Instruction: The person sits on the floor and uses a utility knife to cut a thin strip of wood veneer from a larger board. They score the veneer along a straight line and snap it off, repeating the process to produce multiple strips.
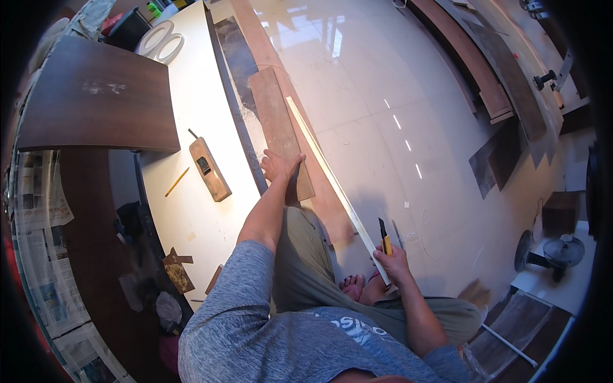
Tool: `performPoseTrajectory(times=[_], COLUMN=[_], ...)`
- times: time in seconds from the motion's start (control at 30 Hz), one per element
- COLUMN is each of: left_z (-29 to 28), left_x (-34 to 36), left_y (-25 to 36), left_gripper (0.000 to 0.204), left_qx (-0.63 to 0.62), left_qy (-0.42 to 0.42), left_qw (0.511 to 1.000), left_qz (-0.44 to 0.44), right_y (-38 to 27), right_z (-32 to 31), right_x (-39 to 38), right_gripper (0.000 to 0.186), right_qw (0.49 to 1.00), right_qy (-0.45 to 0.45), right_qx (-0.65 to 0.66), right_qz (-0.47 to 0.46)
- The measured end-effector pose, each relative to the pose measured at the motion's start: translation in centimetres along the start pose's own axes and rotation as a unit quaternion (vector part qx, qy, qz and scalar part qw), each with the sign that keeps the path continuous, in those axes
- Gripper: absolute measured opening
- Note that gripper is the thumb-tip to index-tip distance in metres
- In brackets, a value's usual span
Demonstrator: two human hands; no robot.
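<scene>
I have the right hand (396,264) closed round a yellow cutter knife (387,245), blade up; its fingers hide how they meet the pale strip (332,177) beside it. The left hand (278,166) spans a brown board (278,118), thumb at the right edge; whether it grips or only presses, I can't tell. The strip runs forward from the right hand, alongside the board. A dark table edge (234,105) sits close leftward; rightward, glossy floor (370,83) stretches toward long boards (469,48), cut off at the top.
</scene>
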State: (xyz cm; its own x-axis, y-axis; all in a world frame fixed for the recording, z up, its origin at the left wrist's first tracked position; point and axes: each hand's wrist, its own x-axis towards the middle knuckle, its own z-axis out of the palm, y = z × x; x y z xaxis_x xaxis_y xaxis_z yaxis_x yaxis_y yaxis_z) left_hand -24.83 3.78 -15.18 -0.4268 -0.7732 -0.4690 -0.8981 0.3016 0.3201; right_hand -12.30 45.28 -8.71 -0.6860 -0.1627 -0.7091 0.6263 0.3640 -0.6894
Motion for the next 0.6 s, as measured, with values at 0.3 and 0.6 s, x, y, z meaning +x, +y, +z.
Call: performPoseTrajectory(times=[0.3, 0.6], left_z=[0.2, -4.6], left_x=[0.0, 3.9], left_y=[1.3, 4.0], left_gripper=[0.120, 0.102], left_qx=[0.022, 0.036], left_qy=[0.044, 0.116], left_qw=[0.998, 0.988], left_qz=[-0.025, 0.094], right_y=[-0.5, 0.3], right_z=[0.4, 0.3], right_x=[-0.8, -0.3], right_gripper=[0.019, 0.018], right_qw=[0.999, 1.000], right_qy=[-0.002, -0.001], right_qx=[0.046, 0.026], right_qz=[-0.013, -0.008])
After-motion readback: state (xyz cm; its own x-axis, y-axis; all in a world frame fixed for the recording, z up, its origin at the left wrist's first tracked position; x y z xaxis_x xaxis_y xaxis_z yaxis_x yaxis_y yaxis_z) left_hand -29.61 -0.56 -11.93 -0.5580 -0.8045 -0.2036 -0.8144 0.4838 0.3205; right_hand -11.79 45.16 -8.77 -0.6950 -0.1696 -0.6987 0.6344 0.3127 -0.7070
